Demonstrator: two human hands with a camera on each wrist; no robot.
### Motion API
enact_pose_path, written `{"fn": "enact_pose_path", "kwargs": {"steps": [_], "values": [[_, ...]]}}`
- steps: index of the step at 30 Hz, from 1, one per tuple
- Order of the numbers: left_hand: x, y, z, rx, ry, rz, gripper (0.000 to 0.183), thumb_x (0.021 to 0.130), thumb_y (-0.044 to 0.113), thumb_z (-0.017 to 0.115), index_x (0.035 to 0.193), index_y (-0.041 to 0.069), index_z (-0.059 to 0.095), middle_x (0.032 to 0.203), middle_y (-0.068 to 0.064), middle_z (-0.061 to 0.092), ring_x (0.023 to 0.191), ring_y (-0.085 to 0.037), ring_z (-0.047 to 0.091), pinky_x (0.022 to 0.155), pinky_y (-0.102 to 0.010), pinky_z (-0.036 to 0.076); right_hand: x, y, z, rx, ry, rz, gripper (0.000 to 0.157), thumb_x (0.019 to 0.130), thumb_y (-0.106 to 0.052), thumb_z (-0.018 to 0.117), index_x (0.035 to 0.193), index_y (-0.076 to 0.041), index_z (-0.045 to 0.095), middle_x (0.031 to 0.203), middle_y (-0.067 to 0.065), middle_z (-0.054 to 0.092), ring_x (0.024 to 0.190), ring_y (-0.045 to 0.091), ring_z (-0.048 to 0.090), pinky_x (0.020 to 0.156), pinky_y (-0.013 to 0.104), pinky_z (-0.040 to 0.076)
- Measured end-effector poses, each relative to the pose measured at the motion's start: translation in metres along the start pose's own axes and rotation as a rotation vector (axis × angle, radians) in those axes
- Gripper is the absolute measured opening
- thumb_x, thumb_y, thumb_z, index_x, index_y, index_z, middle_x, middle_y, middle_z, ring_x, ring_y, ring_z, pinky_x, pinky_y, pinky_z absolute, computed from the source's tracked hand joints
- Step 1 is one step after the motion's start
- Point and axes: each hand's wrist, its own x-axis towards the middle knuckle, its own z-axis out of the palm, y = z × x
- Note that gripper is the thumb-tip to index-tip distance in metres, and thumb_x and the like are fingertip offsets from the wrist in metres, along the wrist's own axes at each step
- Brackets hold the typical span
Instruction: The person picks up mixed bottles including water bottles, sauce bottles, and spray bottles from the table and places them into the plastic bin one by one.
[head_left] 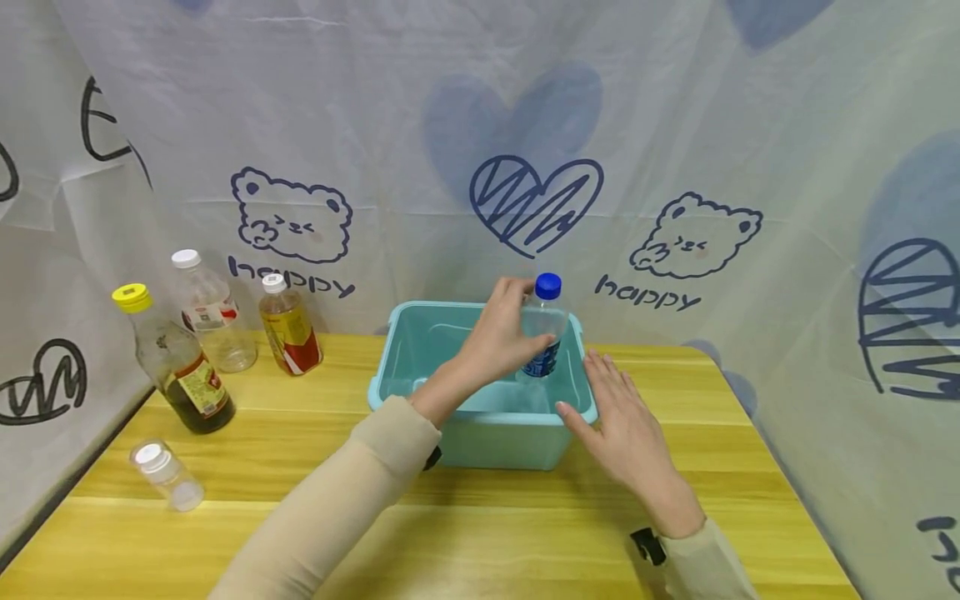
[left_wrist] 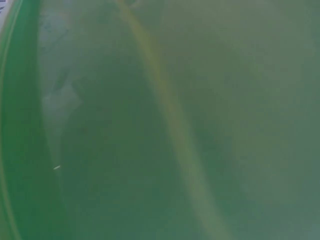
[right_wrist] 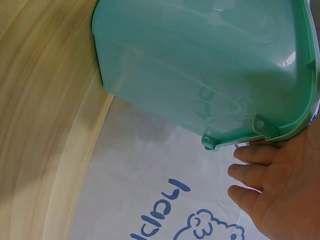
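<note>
A clear plastic bottle (head_left: 550, 321) with a blue cap and blue label stands nearly upright inside the teal plastic bin (head_left: 487, 442), near its right end. My left hand (head_left: 504, 329) grips the bottle from the left, thumb in front; its far fingers are partly hidden. At the bin's right rim, my right hand (head_left: 630, 429) lies with its fingers extended, thumb by the front corner. The right wrist view shows that hand (right_wrist: 285, 185) beside the bin's rim and outer wall (right_wrist: 190, 65). Only blurred green bin surface (left_wrist: 125, 125) fills the left wrist view.
To the left on the wooden table (head_left: 285, 467) stand a yellow-capped bottle of dark liquid (head_left: 187, 379), a clear white-capped bottle (head_left: 217, 321), a bottle with a yellow-and-red label (head_left: 290, 333) and a small clear jar (head_left: 168, 477). A printed cloth (head_left: 405, 242) hangs behind.
</note>
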Motion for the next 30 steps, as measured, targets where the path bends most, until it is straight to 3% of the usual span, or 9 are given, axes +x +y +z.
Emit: {"fn": "enact_pose_path", "kwargs": {"steps": [12,20,30], "values": [[0.005,-0.014,0.008,-0.007,-0.078,-0.113,0.077,0.089,0.019,0.085,0.153,0.005,0.044,0.147,-0.018,0.046,0.131,-0.031,0.053,0.107,-0.043,0.052,0.000,0.000,0.001,0.016,-0.004,0.003,0.083,0.106,-0.056,0.049,0.161,0.003,0.029,0.167,0.021,0.029,0.155,0.041,0.024,0.127,0.056,0.019],[0.009,-0.019,0.015,0.017,-0.108,-0.120,0.077,0.090,0.021,0.084,0.155,0.006,0.045,0.147,-0.013,0.054,0.132,-0.030,0.056,0.107,-0.042,0.053,-0.001,0.000,-0.001,0.008,-0.016,0.019,0.084,0.106,-0.056,0.047,0.162,0.003,0.028,0.167,0.021,0.029,0.155,0.042,0.024,0.127,0.058,0.020],[0.006,-0.027,0.022,0.010,-0.088,-0.162,0.073,0.094,0.023,0.080,0.157,0.010,0.045,0.154,-0.011,0.053,0.134,-0.030,0.057,0.107,-0.046,0.053,0.001,-0.001,-0.001,0.011,-0.013,0.005,0.083,0.106,-0.056,0.048,0.161,0.003,0.029,0.167,0.021,0.031,0.155,0.041,0.026,0.126,0.059,0.021]]}}
